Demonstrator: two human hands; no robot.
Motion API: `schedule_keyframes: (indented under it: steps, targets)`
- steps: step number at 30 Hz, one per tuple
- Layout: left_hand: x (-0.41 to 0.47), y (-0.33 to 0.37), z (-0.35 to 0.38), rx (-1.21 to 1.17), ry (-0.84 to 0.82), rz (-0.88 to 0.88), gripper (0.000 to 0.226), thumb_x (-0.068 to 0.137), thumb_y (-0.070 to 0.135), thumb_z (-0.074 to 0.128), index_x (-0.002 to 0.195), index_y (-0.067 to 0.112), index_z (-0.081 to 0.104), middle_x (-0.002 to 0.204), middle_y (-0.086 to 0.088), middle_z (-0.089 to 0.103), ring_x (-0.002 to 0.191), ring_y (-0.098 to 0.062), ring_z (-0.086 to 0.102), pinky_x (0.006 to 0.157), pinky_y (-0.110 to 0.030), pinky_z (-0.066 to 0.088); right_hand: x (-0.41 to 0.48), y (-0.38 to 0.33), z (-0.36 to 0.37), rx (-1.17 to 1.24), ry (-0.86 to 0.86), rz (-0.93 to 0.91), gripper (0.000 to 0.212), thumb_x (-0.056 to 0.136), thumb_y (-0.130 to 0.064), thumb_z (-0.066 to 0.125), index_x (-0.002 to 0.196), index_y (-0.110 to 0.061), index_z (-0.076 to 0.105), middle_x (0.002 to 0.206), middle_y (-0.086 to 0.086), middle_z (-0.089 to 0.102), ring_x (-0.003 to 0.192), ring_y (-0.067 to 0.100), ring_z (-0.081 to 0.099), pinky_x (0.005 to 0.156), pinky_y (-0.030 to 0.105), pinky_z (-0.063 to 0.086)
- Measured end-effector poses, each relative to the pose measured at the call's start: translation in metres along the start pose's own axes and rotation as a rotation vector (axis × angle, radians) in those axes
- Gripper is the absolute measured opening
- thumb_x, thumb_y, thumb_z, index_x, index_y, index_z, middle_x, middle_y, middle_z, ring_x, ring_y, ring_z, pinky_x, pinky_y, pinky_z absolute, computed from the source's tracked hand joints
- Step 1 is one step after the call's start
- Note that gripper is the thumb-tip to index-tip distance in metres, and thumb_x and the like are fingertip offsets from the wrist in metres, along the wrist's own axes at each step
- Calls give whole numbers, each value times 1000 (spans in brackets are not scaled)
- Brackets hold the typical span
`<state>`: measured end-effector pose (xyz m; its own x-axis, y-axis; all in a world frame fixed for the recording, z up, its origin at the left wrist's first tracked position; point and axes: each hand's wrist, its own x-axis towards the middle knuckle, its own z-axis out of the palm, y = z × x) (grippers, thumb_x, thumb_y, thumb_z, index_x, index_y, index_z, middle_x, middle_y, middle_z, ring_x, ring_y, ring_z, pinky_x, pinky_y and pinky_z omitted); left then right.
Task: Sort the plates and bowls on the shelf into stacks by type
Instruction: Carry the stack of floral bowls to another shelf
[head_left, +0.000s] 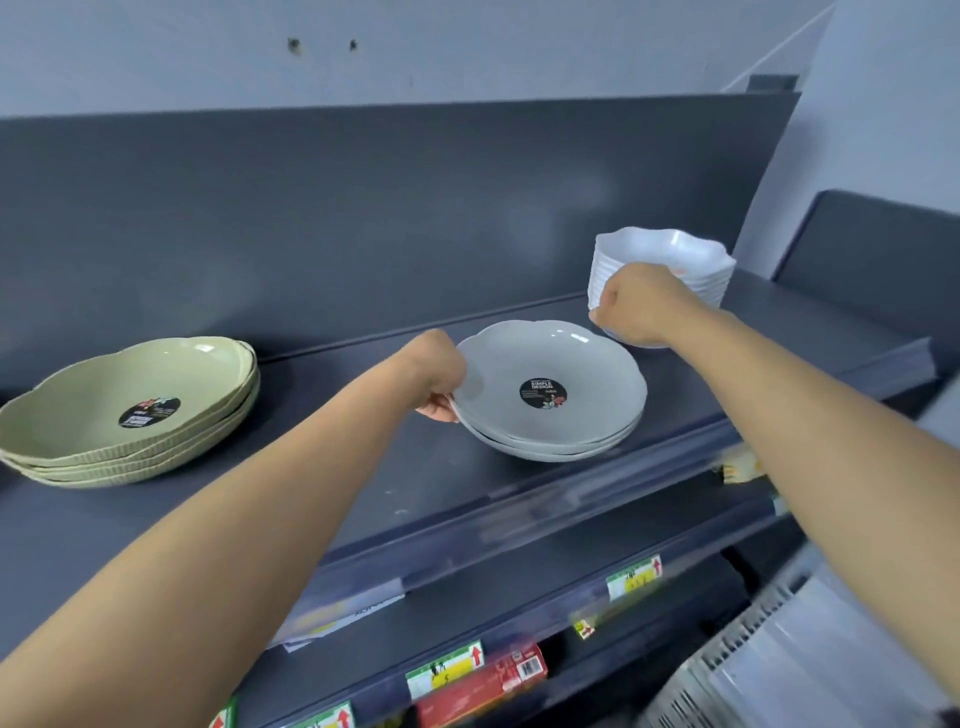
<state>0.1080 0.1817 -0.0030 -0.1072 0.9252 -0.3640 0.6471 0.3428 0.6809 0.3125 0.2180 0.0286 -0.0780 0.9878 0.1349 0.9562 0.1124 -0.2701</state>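
Top dark grey metal shelf (363, 467) carries three stacks, well apart.

Left: four pale green scalloped plates (104, 395), stacked, with a round black label on the top one.

Centre, near the front edge: three light grey scalloped plates (571, 374), stacked, with a round black label on the top one.

Right rear: one stack of white scalloped bowls (670, 249); their exact number cannot be read.

Left hand (441, 371) grips the left rim of the grey stack, fingers curled under it. Right hand (641, 304) is curled against the near-left side of the bowl stack, fingertips pinching a lower rim.

Lower shelf edges bear yellow price labels (634, 577) with red arrows.
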Motion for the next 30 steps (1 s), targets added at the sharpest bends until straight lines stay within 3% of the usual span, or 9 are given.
schedule_keyframes:
  steps: [5,10,13,17,20,22,25,28,30]
  targets:
    - [5,-8,-13,-94,166,-79,30,86,-12,34,62,3,45,60,-9,47,49,-21,44,38,-23,45,10,-14,0,45,-2,-81,36,90,-19,55,59,-6,43,65,9,48,69,28,43,66,33,39]
    - [4,-35,-35,-256,333,-159,27,88,-10,33,67,3,44,67,-12,49,54,-24,48,27,-21,43,20,-39,10,112,-46,-163,26,89,-19,54,89,5,64,100,14,68,79,32,56,70,33,47]
    - [3,-53,-44,-310,442,-182,21,88,-7,37,76,3,51,82,-15,55,68,-33,57,31,-28,48,24,-54,16,131,-62,-212,27,88,-17,54,99,5,65,105,17,69,74,26,49,67,31,42]
    - [1,-69,-52,-363,503,-220,25,88,-8,39,68,5,46,72,-12,51,55,-23,50,27,-24,44,28,-66,22,155,-79,-258,29,88,-16,53,104,5,63,109,20,68,71,23,42,65,30,37]
    - [-7,-69,-54,-204,519,-241,24,88,-1,41,65,4,46,64,-15,53,52,-26,53,42,-26,47,31,-70,23,145,-83,-295,30,88,-16,53,105,6,63,109,22,67,71,23,41,64,31,37]
    - [-14,-60,-54,23,596,-238,18,88,3,42,75,-2,54,80,-22,61,72,-35,61,61,-33,48,34,-68,21,141,-67,-311,30,88,-16,53,106,6,63,109,21,67,71,25,46,67,35,46]
    - [-15,-32,-50,237,730,-106,22,89,8,43,99,-7,56,112,-25,59,103,-42,58,71,-39,43,40,-58,14,121,-28,-305,28,89,-18,53,102,4,65,105,19,69,76,29,54,79,41,53]
    - [-10,16,-31,307,700,114,16,92,16,45,78,9,44,93,-16,52,81,-34,49,61,-31,35,50,-36,2,97,44,-257,29,90,-21,53,98,4,65,96,19,69,71,27,47,68,35,49]
    - [-4,50,-11,271,602,243,13,94,23,48,88,12,45,93,-8,51,82,-27,45,70,-32,40,57,-13,-11,96,111,-204,31,91,-23,51,96,5,64,87,17,64,74,30,50,64,32,41]
